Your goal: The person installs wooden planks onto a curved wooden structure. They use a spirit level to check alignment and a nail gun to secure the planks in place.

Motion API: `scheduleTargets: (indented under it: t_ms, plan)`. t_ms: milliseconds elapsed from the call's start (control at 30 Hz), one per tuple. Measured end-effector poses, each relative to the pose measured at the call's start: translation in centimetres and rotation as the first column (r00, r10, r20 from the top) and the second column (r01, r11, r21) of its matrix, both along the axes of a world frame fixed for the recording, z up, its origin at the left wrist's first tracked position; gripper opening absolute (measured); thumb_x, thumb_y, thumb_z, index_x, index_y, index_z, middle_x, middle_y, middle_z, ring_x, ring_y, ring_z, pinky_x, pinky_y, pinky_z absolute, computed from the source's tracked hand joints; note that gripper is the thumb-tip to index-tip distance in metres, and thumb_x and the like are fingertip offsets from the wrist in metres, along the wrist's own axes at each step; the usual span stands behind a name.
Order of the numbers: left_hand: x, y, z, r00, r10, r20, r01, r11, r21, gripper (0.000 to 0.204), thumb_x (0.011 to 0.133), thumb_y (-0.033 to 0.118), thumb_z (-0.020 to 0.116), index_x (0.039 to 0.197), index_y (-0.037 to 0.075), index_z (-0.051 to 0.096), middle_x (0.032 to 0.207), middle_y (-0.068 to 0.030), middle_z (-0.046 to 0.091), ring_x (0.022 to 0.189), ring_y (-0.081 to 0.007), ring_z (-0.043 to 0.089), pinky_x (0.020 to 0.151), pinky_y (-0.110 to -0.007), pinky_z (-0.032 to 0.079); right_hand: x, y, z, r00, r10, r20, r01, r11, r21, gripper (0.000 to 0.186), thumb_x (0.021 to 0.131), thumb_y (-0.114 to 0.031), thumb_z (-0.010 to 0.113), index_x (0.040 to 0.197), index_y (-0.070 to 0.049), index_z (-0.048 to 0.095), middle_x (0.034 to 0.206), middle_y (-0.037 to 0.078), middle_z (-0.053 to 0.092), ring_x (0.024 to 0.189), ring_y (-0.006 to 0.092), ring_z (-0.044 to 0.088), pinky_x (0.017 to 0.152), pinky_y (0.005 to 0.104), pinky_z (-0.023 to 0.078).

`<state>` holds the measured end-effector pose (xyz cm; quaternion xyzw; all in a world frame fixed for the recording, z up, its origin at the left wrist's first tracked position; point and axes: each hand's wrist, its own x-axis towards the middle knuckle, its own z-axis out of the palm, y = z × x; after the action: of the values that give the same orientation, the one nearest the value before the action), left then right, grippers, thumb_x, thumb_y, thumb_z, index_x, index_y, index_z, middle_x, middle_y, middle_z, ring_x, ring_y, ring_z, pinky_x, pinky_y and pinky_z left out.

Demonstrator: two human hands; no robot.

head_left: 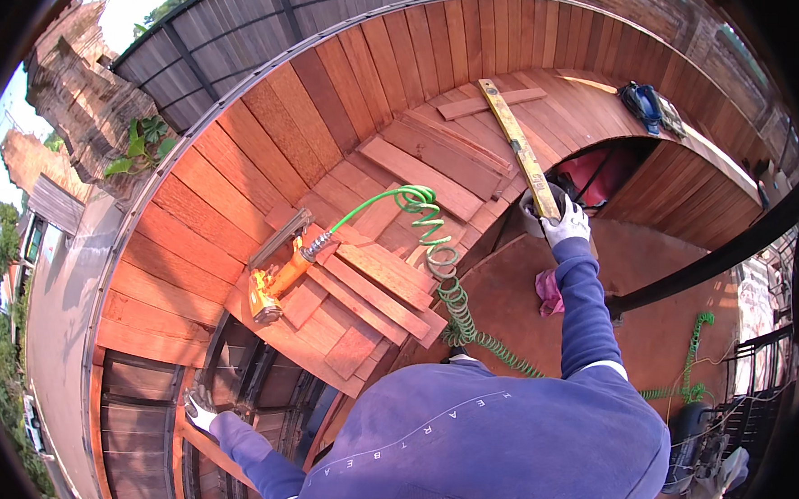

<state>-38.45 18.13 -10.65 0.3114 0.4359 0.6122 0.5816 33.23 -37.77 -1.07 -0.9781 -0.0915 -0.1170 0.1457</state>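
Note:
My right hand, in a white and grey glove, grips the near end of a long yellow spirit level, whose far end lies over the curved wooden bench. At lower left, my gloved left hand holds the edge of a wooden strip on the open frame of dark metal bars. Between my hands, an orange nail gun with a coiled green hose lies on loose reddish boards. More short planks rest on the bench near the level.
A curved slatted wall rings the bench. A blue-black power tool sits at the back right. A dark curved bar crosses the right side over a brown floor with pink cloth. Rough stone and a grey fence stand outside.

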Motion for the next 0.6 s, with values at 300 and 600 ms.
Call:
scheduleTargets:
  t_ms: [300,600]
  plan:
    - [7.1,-12.6,6.9,0.98,0.182,-0.085,-0.167,0.973,0.16,0.033,0.097,0.021,0.049,0.121,0.001,0.056,0.104,-0.0122,0.065,0.091,-0.023,0.064,0.076,-0.034,0.052,11.8,-1.7,-13.7,0.86,0.313,-0.404,0.093,0.682,0.725,0.05,0.068,-0.027,0.086,0.101,0.002,0.062,0.083,0.013,0.068,0.065,0.0231,0.066,0.057,0.035,0.053]
    - [8.4,-17.7,16.8,0.921,0.376,-0.105,-0.296,0.847,0.442,0.026,0.091,0.004,0.062,0.116,-0.002,0.059,0.102,-0.0133,0.066,0.085,-0.0172,0.066,0.077,-0.026,0.054,2.1,9.3,-5.1,0.813,0.568,-0.132,-0.126,0.392,0.911,0.034,0.082,-0.013,0.076,0.105,0.001,0.056,0.085,0.007,0.061,0.066,0.0121,0.057,0.059,0.0245,0.05]
